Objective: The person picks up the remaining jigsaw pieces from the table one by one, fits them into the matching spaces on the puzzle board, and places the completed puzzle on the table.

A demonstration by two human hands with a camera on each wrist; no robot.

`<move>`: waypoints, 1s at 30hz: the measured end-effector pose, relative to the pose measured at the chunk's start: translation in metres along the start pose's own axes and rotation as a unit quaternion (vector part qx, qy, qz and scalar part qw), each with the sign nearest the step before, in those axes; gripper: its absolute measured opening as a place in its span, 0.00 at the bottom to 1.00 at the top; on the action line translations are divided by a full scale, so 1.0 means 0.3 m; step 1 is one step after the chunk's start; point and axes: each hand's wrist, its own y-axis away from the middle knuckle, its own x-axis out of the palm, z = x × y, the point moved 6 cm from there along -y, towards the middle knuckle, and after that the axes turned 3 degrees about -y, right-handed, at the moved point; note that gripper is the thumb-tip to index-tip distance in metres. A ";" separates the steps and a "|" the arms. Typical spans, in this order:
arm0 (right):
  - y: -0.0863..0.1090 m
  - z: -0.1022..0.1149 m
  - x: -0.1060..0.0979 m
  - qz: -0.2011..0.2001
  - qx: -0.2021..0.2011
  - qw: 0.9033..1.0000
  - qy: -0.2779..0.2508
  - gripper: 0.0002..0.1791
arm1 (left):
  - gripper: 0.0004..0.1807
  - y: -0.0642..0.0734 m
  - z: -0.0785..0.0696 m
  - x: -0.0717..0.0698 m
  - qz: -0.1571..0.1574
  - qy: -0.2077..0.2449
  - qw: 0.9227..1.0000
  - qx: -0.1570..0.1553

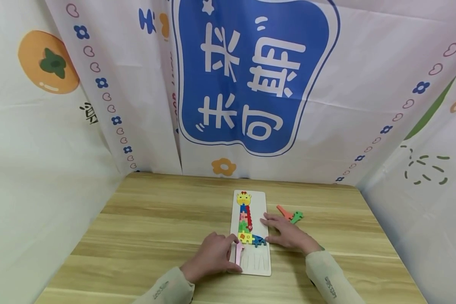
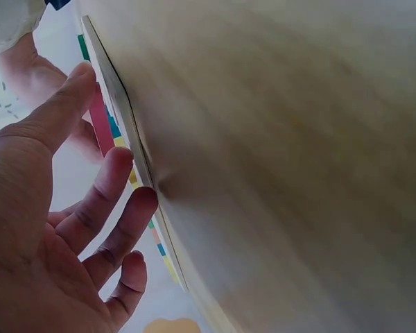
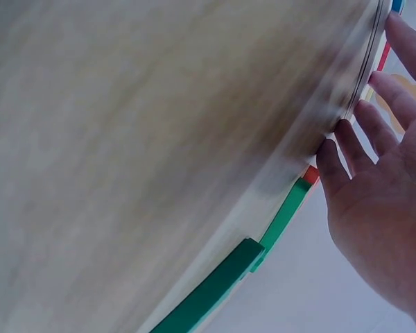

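Note:
A giraffe puzzle board [image 1: 260, 202] lies on the table, with a yellow head piece [image 1: 244, 198] at its top and coloured neck and body pieces fitted below. My left hand [image 1: 214, 255] holds a pink leg piece [image 1: 239, 253] at the board's lower left, index finger at its upper end and thumb at its lower end. In the left wrist view the pink piece [image 2: 101, 123] stands up from the board between thumb and fingers. My right hand [image 1: 286, 231] rests along the board's right edge with fingers extended, near the blue piece [image 1: 259, 241].
An orange piece [image 1: 284, 212] and a green piece [image 1: 297, 217] lie on the wooden table [image 1: 156, 211] right of the board. Outlined leg slots [image 1: 256, 261] show at the board's bottom. A printed curtain [image 1: 349, 84] hangs behind the table.

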 end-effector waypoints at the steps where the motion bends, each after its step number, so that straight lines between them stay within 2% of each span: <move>1: -0.001 -0.001 0.001 -0.001 0.000 1.000 -0.001 0.37 | 0.43 -0.002 -0.002 0.001 0.000 -0.002 1.000 0.000; 6: -0.002 -0.006 0.004 -0.003 0.004 1.000 -0.002 0.37 | 0.44 -0.014 -0.011 0.004 -0.001 -0.025 1.000 -0.001; 17: 0.007 0.004 0.001 0.000 0.009 1.000 -0.009 0.37 | 0.44 -0.021 -0.016 0.007 0.003 -0.047 0.999 -0.011; 30: 0.007 0.008 -0.004 -0.002 0.002 1.000 -0.008 0.36 | 0.42 -0.020 0.001 0.008 -0.001 -0.036 0.999 -0.026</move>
